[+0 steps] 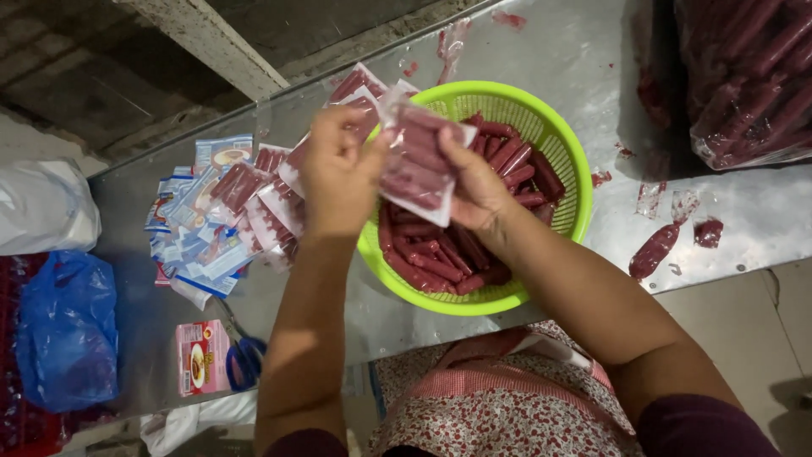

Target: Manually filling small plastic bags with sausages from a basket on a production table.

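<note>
My left hand (338,173) and my right hand (475,182) together hold a clear plastic pouch (419,165) filled with red sausages, just above a lime green basket (568,161). The left fingers pinch the pouch's upper left edge. The right hand grips its right side. Many loose red sausages (461,250) lie in the basket. Filled pouches (271,199) are piled on the steel table to the left of my left hand.
Blue and white empty packets (196,245) lie at the left of the steel table (592,59). Blue-handled scissors (245,360) and a pink packet (201,357) sit near the front edge. A big bag of sausages (748,76) stands top right. One loose sausage (654,251) lies right.
</note>
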